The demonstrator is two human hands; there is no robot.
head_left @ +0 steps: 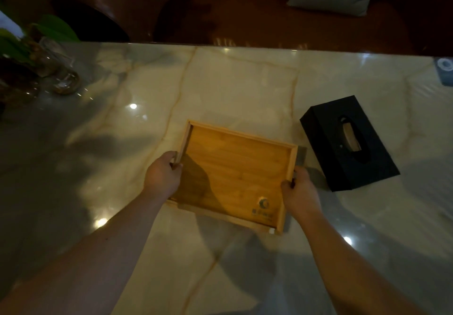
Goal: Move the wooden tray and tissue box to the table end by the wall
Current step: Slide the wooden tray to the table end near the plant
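From the head camera, the wooden tray (235, 175) sits near the middle of the marbled surface (245, 81), empty, with a small logo in its near right corner. The left hand (163, 176) is closed on the tray's left rim, thumb hooked over the top edge and fingers (171, 154) wrapped round the outside. The right hand (300, 189) grips the right rim in the same way, thumb inside and fingers curled down the outer wall. Both hands are clenched on the tray. Whether the tray is already clear of the surface is hard to say in this dim light; a shadow along its near edge suggests it may be slightly raised.

The black tissue box (349, 143) lies to the right of the tray, close to the right hand but apart from it, with a tissue showing in its oval slot. A glass vase (61, 69) with green leaves stands at the far left, well apart from the tray.

The step in hand appears to be the first one: taking hold of the tray to carry it. No wall shows here, so the destination end cannot be placed. The next move calls for a level two-handed lift and a carry along the surface that clears the tissue box, which waits its turn.
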